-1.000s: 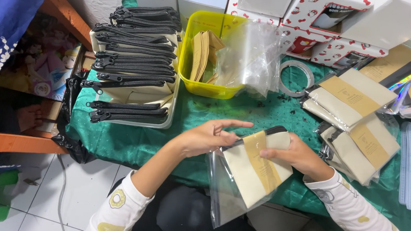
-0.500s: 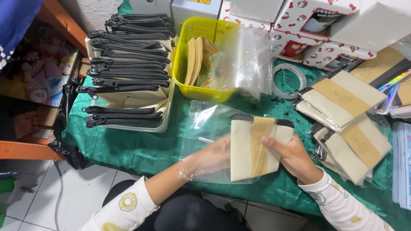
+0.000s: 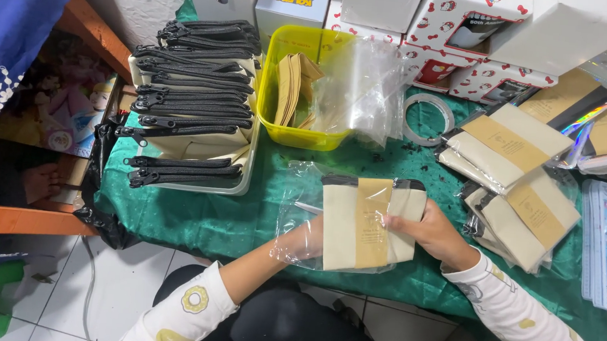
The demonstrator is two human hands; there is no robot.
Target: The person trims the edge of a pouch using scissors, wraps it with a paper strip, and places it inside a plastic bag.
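The right hand (image 3: 433, 233) had its fingers (image 3: 394, 219) curled over the right edge of the pouch (image 3: 369, 223), thumb on the front, pinching it through the clear bag (image 3: 298, 223). The left hand (image 3: 306, 240) was inside or behind that bag, blurred by the plastic; its fingers lay under the pouch's left edge, and whether they were spread or closed could not be told. The cream pouch, with a black zip on top and a tan band down its middle, stood upright between both hands, just above the green cloth (image 3: 193, 216). Behind it sat a yellow tub (image 3: 278, 129) holding tan bands and more clear bags. To the left lay a tray of zipped pouches (image 3: 191, 98); to the right, a pile of bagged pouches (image 3: 519, 185); near them a tape ring (image 3: 428, 119).
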